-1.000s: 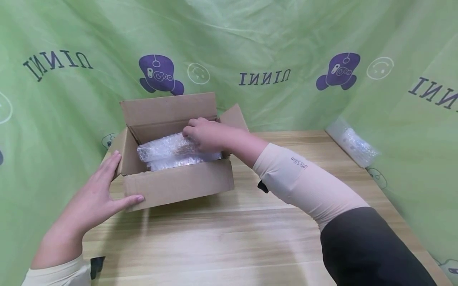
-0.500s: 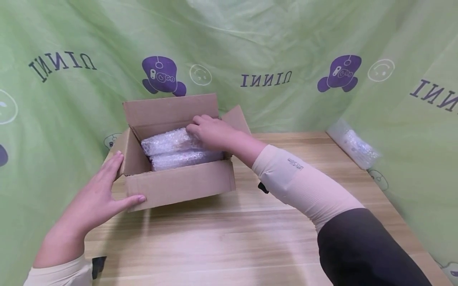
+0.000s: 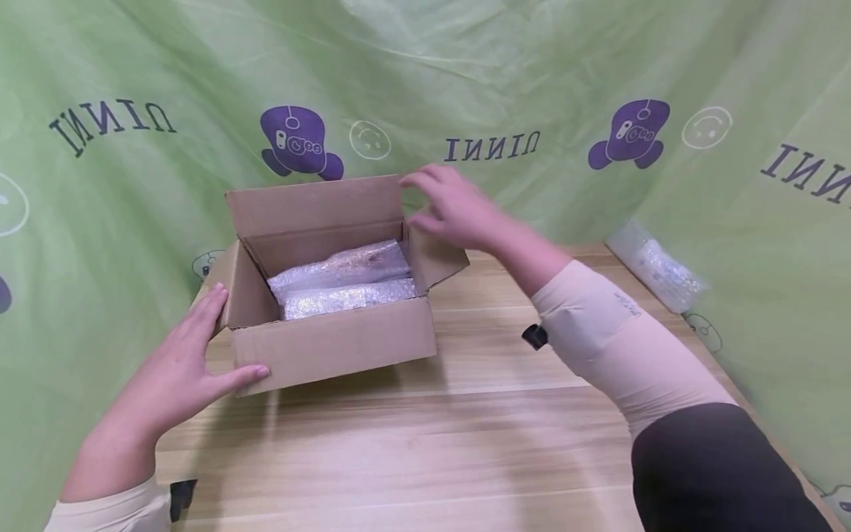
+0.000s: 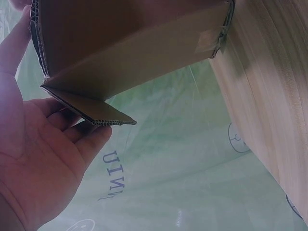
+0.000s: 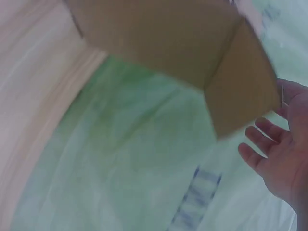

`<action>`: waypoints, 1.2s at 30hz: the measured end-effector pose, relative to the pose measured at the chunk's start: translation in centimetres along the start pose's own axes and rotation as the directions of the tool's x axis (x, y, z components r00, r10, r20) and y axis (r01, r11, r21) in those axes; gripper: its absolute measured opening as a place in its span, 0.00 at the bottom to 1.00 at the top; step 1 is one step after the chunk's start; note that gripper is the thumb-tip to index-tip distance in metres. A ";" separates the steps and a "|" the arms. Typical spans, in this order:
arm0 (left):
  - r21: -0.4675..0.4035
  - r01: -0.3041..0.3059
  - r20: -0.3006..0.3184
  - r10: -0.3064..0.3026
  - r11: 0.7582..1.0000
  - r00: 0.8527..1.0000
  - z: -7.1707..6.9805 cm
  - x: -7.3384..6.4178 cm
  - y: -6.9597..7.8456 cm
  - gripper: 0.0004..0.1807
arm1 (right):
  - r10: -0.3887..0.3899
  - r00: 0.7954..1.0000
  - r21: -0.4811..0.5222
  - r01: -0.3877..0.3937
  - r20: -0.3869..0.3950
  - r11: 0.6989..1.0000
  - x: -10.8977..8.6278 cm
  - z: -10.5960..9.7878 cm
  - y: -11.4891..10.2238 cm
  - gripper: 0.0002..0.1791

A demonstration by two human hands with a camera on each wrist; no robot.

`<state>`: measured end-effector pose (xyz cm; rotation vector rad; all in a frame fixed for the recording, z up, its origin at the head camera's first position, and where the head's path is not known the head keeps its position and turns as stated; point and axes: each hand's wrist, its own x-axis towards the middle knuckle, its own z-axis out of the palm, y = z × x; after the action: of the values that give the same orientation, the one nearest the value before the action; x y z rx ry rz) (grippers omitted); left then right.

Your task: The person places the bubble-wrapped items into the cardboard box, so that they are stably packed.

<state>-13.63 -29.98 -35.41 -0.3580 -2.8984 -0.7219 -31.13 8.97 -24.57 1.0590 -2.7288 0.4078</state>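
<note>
An open cardboard box (image 3: 332,347) stands on the table with its flaps spread. Two bubble-wrapped packages lie inside: the rear package (image 3: 346,267) and the front package (image 3: 349,297). My left hand (image 3: 169,369) holds the box's front left corner, thumb on the front and fingers against the left flap (image 4: 91,107). My right hand (image 3: 459,210), slightly blurred, is above the right flap (image 3: 435,255), beside the back flap (image 3: 315,205), its fingers loosely bent and holding nothing. In the right wrist view its fingers are close to a flap's edge; contact is unclear there.
Another bubble-wrapped package (image 3: 658,267) lies at the table's back right edge. The wooden table (image 3: 425,443) extends in front of the box. Behind it hangs a green printed cloth (image 3: 532,66).
My right hand has let go of the rear package and moved up and right, out of the box. That package now lies lower inside. My left hand has stayed in place.
</note>
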 end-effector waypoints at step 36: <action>0.010 0.013 0.015 -0.013 1.000 1.000 -0.1 0.1 0.3 0.66 | 0.759 0.648 -0.048 -0.762 -0.064 0.646 -23.2 0.3 26.1 0.53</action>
<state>-13.67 -29.78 -35.15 -0.3454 -2.9195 -0.7099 -31.99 41.98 -35.96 -0.2047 -2.9917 0.4180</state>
